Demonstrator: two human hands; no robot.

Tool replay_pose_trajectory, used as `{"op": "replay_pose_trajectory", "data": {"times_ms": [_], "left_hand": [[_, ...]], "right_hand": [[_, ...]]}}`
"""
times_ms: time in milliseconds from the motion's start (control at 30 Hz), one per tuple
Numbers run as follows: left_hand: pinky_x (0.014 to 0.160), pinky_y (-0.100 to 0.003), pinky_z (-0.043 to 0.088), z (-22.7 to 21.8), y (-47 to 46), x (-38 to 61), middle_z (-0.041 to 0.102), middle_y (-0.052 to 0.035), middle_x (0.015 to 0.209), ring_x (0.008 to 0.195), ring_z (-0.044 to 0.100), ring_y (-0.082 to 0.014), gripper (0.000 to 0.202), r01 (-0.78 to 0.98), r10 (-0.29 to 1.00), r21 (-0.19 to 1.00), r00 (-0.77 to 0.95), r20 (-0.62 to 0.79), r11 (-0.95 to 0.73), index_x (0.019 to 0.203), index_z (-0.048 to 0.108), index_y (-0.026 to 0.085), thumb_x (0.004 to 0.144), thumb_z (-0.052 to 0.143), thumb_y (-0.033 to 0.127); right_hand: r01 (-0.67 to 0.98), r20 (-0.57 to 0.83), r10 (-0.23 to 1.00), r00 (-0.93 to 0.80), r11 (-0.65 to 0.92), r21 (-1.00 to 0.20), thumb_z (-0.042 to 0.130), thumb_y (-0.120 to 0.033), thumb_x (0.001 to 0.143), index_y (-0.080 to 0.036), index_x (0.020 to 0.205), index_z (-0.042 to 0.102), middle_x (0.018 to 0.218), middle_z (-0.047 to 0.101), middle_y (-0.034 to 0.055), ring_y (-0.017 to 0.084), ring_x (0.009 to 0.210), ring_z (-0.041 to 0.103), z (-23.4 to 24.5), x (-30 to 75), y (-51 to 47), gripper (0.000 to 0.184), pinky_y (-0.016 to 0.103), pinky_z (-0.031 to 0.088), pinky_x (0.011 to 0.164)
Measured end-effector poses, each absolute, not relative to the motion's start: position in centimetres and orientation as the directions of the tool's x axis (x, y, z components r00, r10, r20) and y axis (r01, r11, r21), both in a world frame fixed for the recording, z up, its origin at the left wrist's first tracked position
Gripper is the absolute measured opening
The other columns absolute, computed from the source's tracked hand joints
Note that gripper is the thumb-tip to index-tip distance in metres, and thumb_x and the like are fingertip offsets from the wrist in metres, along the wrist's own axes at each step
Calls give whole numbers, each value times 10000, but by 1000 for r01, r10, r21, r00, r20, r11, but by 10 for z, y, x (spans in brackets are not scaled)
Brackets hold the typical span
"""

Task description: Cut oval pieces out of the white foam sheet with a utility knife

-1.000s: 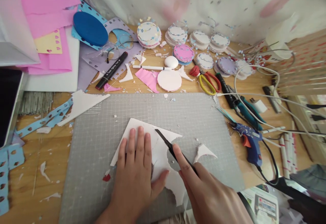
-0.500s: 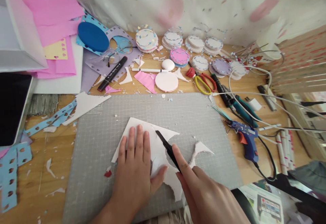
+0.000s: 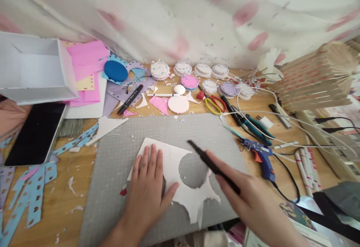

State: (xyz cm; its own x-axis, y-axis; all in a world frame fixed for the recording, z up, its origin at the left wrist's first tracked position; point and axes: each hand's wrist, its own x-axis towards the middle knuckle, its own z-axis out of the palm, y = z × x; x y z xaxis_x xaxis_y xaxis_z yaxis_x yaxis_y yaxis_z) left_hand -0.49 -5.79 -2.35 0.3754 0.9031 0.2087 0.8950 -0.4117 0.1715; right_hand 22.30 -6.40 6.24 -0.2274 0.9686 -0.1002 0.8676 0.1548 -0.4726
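Note:
My left hand (image 3: 149,187) lies flat, fingers stretched, on a white foam sheet (image 3: 168,164). The sheet has ragged edges and a round hole on its right side; it rests on a grey gridded cutting mat (image 3: 112,187). In my right hand (image 3: 242,190) is a black craft knife (image 3: 212,164), held pen-like with the tip up and left, over the right part of the sheet. Whether the tip touches anything I cannot tell. A small red scrap (image 3: 123,192) lies left of my left hand.
Behind the mat stand several small decorated discs (image 3: 189,82), a black marker (image 3: 130,99) and scissors (image 3: 213,105). To the right lie a blue glue gun (image 3: 260,157), pliers (image 3: 257,129) and white cables. On the left are a tablet (image 3: 35,134), a white box (image 3: 36,67) and blue paper strips (image 3: 36,198).
My right hand with the craft knife has moved right and lifted away from the sheet, uncovering the round hole. My left hand stays on the foam sheet. The camera view has tilted up.

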Motion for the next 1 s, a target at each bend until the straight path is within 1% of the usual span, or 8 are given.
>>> {"op": "replay_pose_trajectory", "data": {"times_ms": [133, 300, 467, 600, 733, 833, 900, 1000], "left_hand": [[1070, -488, 357, -12, -51, -20, 341, -232, 1531, 1404, 336, -348, 651, 891, 920, 262, 316, 231, -372, 1466, 317, 60, 932, 462, 403], [996, -529, 421, -9, -37, -45, 561, -204, 1319, 1201, 508, -354, 571, 916, 957, 326, 159, 242, -235, 1373, 449, 93, 900, 527, 404], [963, -503, 454, -10, -26, -54, 606, -142, 1204, 1105, 547, -306, 533, 803, 995, 588, 65, 76, -97, 1307, 527, 144, 816, 597, 338], [779, -427, 542, 5, -22, -49, 631, -92, 1012, 827, 615, -238, 685, 552, 976, 807, -76, -204, 211, 1255, 544, 138, 623, 729, 327], [799, -372, 551, 34, -25, -41, 696, -92, 1002, 928, 674, -251, 523, 232, 901, 891, 101, -422, 391, 1114, 602, 155, 652, 759, 343], [813, -365, 556, 51, -31, -39, 723, -94, 1041, 973, 689, -262, 423, 178, 876, 897, 206, -437, 405, 1105, 613, 179, 734, 732, 343], [801, -350, 565, 56, -36, -39, 729, -85, 1043, 940, 702, -253, 390, 249, 903, 905, 178, -392, 344, 1104, 618, 192, 763, 716, 351], [749, -287, 576, 62, -45, -40, 733, -43, 997, 893, 712, -224, 307, 421, 959, 882, 82, -272, 214, 1050, 635, 225, 793, 691, 383]], "right_hand": [[903, -71, 997, 6, -36, -428, 425, -215, 917, -295, 1477, 387, 1221, 695, 50, 236, 1037, 702, 52, 261, -48, 567, 303, 584, 776], [965, -31, 999, 36, -43, -259, 419, -161, 884, -262, 1511, 322, 1137, 678, 122, 281, 946, 686, 16, 291, -29, 642, 402, 569, 785], [986, 139, 987, -74, 93, -136, 449, -91, 840, -171, 1364, 553, 1174, 566, 191, 346, 1053, 574, -3, 286, -13, 540, 523, 509, 884], [899, 261, 946, -194, 277, -340, 448, -131, 892, -146, 1267, 583, 1262, 527, 190, 326, 1180, 509, 8, 258, -15, 399, 532, 449, 985], [685, 177, 918, -356, 385, -619, 518, -232, 932, -191, 1258, 552, 1233, 589, 143, 257, 1164, 560, 31, 220, -22, 330, 444, 465, 981], [655, -19, 894, -449, 315, -687, 634, -360, 885, -190, 1061, 636, 912, 703, 61, 205, 861, 665, 44, 200, -24, 245, 309, 523, 755], [698, -119, 896, -427, 243, -673, 620, -424, 890, -194, 825, 635, 653, 651, -8, 149, 613, 613, 51, 195, -26, 239, 232, 447, 556], [729, -80, 924, -374, 240, -641, 595, -457, 904, -193, 682, 566, 548, 581, -34, 111, 503, 525, 65, 194, -31, 346, 210, 342, 480]]}}
